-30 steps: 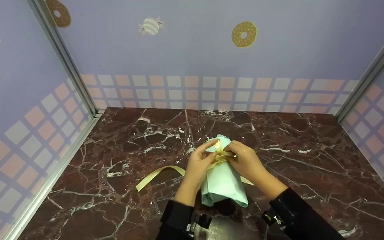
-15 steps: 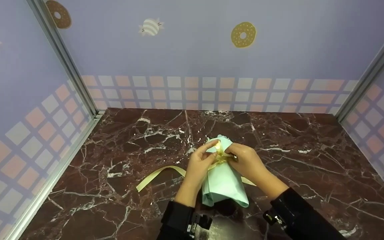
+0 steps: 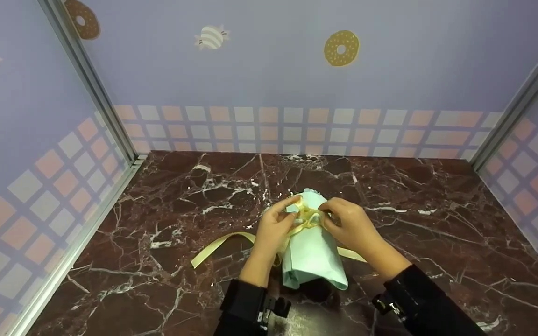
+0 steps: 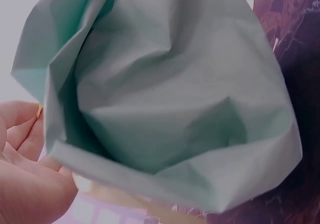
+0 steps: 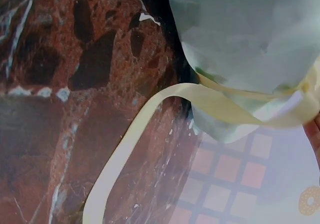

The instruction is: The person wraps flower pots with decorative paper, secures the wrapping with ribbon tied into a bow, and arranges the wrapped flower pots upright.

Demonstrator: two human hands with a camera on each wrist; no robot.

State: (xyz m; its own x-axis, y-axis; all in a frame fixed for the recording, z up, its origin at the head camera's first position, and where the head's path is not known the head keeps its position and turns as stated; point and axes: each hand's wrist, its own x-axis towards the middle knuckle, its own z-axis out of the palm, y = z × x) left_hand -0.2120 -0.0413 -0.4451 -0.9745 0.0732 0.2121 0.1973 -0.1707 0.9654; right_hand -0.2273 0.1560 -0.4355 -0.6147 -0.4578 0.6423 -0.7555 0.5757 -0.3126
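A mint-green paper wrap (image 3: 315, 254), flared and open at its near end, stands in front of me on the marble table. Around its upper part runs a pale yellow satin ribbon (image 3: 307, 225), looped and knotted at the front. My left hand (image 3: 272, 228) pinches a ribbon loop at the knot's left between thumb and index finger. On the other side, my right hand (image 3: 350, 226) pinches the ribbon with curled fingers. The left wrist view shows the paper's folded opening (image 4: 165, 119) beside the left fingers. In the right wrist view, a ribbon tail (image 5: 130, 139) hangs down from the paper.
One ribbon end (image 3: 213, 252) lies on the dark red marble table (image 3: 157, 289) at the left. Small white specks (image 3: 250, 219) are scattered behind the wrap. Printed lilac wall panels (image 3: 269, 70) enclose the back and both sides.
The ribbon loops at the knot have spread wider and show more. My right hand has shifted slightly right, and my left hand slightly left. The wrap stays in place.
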